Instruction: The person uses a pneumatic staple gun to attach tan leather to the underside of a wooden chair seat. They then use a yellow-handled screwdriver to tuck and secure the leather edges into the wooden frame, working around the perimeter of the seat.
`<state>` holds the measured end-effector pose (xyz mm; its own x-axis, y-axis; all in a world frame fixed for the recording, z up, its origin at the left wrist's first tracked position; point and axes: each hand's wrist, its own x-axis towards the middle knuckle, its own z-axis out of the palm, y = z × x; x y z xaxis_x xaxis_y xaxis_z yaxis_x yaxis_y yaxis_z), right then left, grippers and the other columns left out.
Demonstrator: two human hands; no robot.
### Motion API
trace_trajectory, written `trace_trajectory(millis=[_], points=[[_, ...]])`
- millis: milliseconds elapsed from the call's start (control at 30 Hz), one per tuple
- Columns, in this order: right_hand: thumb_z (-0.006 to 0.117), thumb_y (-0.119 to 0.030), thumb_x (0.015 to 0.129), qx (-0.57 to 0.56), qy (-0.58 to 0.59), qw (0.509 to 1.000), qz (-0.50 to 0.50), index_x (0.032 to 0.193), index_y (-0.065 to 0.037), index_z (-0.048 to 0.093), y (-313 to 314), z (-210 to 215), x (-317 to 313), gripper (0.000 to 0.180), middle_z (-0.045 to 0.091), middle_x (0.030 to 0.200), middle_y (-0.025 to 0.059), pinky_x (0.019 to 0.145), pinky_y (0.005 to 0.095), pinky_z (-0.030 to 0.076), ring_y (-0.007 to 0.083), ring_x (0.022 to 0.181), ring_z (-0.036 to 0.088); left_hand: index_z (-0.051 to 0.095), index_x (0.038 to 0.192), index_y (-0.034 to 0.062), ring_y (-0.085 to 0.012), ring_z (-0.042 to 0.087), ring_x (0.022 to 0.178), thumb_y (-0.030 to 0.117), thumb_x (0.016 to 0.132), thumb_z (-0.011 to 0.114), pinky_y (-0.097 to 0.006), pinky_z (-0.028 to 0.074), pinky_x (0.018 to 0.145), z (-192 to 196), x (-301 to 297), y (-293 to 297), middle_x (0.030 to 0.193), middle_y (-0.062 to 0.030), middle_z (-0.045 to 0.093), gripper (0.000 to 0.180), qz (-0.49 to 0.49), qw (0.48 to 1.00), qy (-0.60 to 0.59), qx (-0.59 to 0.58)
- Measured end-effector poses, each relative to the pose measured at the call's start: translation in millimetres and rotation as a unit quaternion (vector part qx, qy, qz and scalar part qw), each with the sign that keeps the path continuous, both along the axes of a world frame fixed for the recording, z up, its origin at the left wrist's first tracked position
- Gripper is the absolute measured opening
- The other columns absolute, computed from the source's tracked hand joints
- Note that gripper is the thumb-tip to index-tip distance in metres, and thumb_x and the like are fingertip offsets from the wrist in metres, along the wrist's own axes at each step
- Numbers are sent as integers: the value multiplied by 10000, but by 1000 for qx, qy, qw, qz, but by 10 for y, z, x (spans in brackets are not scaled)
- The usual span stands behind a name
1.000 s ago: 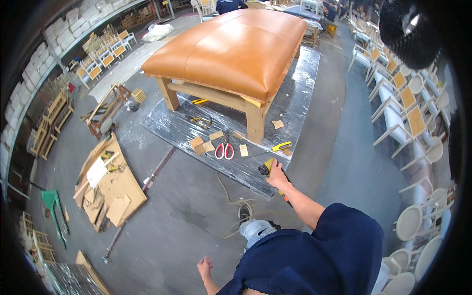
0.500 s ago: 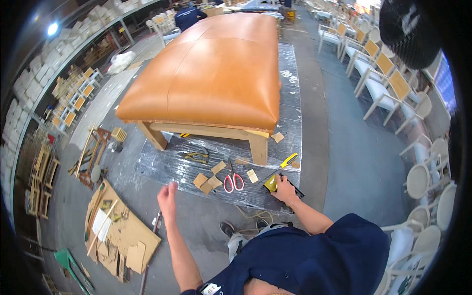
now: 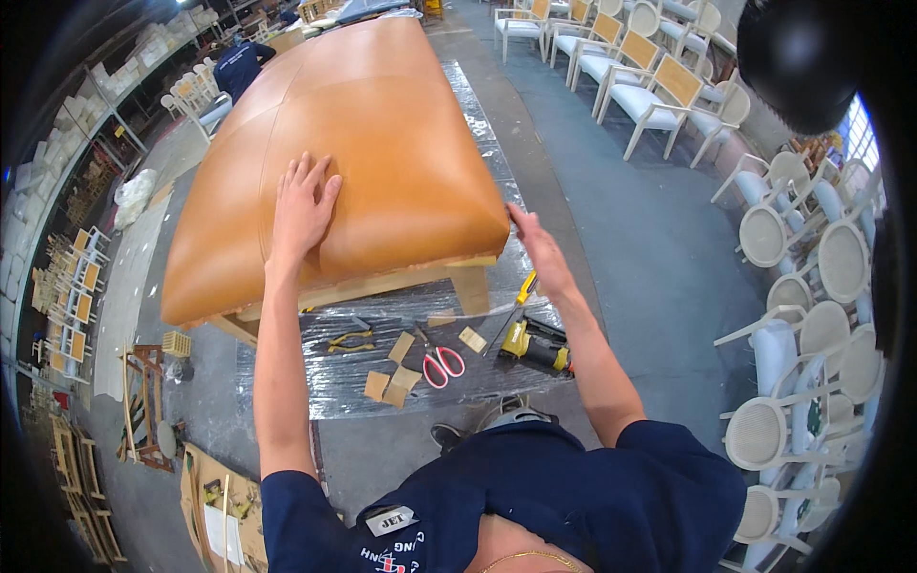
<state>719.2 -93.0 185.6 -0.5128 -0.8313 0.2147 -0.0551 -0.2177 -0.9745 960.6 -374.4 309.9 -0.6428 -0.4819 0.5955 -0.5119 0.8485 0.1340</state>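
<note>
Left hand [image 3: 304, 215] spread on brown cushioned top [image 3: 387, 158], right hand [image 3: 546, 256] by its corner

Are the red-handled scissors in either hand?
No, the red-handled scissors lie on the plastic sheeting, with the left hand spread on the tan leather top and the right hand at its near corner.

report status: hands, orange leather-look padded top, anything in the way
Left hand spread on orange leather-look padded top. Right hand at its near right corner, contact unclear. Below, on shiny plastic sheeting: yellow-black handheld tool, red-handled scissors.
</note>
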Motion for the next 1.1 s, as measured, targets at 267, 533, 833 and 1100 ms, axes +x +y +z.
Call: trace_trajectory(millis=[267,533,833,1100], points=[[287,-607,1032,59,-17,997,46,1572,4,105,-923,290,-317,835,76,1659,146,1233,355,63,242,1536,32,469,1467,117,-393,309,1443,432,1050,367,-483,216,1195,-97,-1,173,1553,-203,360,532,62,994,-72,-51],[285,-627,1021,39,-43,997,55,1566,5,155,-2433,128,-1425,845,102,1651,170,1227,357,88,278,1532,63,482,1463,150,-395,327,1432,433,1040,395,-489,226,1188,-54,-106,234,1554,-184,367,516,70,995,-66,-39],[252,-617,1033,-37,-49,998,27,1583,-49,145,-1592,280,-608,798,111,1661,107,1228,362,83,248,1531,73,483,1468,175,-340,322,1449,404,1039,415,-443,214,1199,-7,-119,246,1561,-131,379,491,89,993,-73,-37],[314,-485,1068,21,-15,1000,6,1565,35,60,-424,366,121,763,47,1660,159,1229,366,47,248,1535,7,496,1461,177,-327,325,1452,386,1037,413,-444,212,1200,-39,-143,249,1550,-130,400,479,87,993,-65,-41]])
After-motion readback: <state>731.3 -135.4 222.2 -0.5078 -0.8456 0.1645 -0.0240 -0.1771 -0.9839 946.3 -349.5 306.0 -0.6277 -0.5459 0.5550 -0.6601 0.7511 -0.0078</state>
